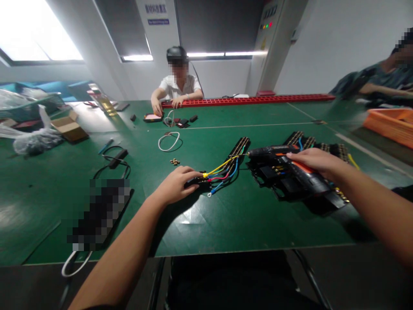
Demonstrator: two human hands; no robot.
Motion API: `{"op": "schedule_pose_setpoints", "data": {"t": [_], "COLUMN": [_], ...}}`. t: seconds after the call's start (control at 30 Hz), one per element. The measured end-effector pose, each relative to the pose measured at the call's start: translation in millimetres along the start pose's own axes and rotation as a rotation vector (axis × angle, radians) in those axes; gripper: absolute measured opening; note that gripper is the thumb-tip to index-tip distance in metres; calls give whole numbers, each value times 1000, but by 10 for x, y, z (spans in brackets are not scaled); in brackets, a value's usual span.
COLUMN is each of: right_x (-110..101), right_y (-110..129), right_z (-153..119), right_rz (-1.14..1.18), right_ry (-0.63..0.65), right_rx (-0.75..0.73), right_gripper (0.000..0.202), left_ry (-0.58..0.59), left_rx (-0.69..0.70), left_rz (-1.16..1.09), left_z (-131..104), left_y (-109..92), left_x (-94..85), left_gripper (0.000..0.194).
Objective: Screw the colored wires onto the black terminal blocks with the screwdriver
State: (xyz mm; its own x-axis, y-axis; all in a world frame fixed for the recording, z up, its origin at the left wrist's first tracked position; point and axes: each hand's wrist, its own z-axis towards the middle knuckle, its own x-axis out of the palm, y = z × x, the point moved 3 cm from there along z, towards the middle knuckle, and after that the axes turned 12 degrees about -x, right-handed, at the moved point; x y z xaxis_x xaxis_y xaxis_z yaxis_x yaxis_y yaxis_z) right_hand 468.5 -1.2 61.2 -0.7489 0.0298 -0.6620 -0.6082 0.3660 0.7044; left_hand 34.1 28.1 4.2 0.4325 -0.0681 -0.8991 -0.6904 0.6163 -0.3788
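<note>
My left hand [177, 186] is closed around a small black part [197, 180] from which yellow, red and blue wires [222, 175] come out. One blue wire ends in a bare ring terminal [209, 195]; others run to a black strip with brass-coloured contacts [239, 148]. In my right hand [318, 161] is a black and orange electric screwdriver [269, 150], held level with its thin bit pointing left at the wires and strip. Whether the bit touches them I cannot tell. Beyond my left hand lies a small heap of brass-coloured screws [174, 162].
Under and beside the screwdriver lie black housings [269, 174] and more contact strips [295, 137]. A blurred-out device [100, 215] with cables stands left. Across the green table [206, 232], a person [179, 84] handles small parts beside a red rail [251, 100]. An orange crate [390, 127] sits right.
</note>
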Motion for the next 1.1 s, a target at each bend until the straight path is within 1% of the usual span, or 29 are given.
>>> {"op": "schedule_pose_setpoints", "data": {"t": [0.1,0.17,0.27,0.37,0.43,0.53,0.6,0.67,0.73,0.87,0.97,1.03,1.1], "right_x": [-54,-69,-66,-57,-51,-16,55,180,355,830,1231,1485,1704], "right_y": [28,52,100,181,260,439,602,769,920,1117,1181,1174,1127], "right_z": [58,97,138,141,109,-10,-132,-264,-390,-592,-691,-721,-732], "right_rz": [-390,-588,-680,-776,-844,-946,-1001,-1007,-1010,-975,-911,-862,-823], "right_ry": [9,21,51,77,72,-1,-77,-134,-179,-149,-101,-78,-100], "right_rx": [-111,-147,-157,-177,-180,-173,-218,-314,-457,-782,-1005,-1107,-1207], "right_gripper": [42,49,52,47,44,48,52,52,52,48,37,35,33], "left_ry": [-8,-10,-18,-24,-22,-25,-32,-35,-38,-44,-54,-63,-73], "left_rx": [3,4,8,18,27,38,42,46,52,55,53,54,50], "left_rz": [-7,-8,-6,-4,-4,-5,-11,-16,-14,-9,-12,-15,-14], "left_z": [-4,-8,-12,-16,-18,-20,-21,-21,-22,-25,-28,-30,-31], "left_y": [-4,-5,-4,-4,-5,-3,4,12,19,23,27,32,40], "left_x": [-1,0,0,-3,-5,-4,0,8,15,22,25,27,29], "left_gripper": [39,40,41,39,40,40,40,40,41,43,45,46,46]}}
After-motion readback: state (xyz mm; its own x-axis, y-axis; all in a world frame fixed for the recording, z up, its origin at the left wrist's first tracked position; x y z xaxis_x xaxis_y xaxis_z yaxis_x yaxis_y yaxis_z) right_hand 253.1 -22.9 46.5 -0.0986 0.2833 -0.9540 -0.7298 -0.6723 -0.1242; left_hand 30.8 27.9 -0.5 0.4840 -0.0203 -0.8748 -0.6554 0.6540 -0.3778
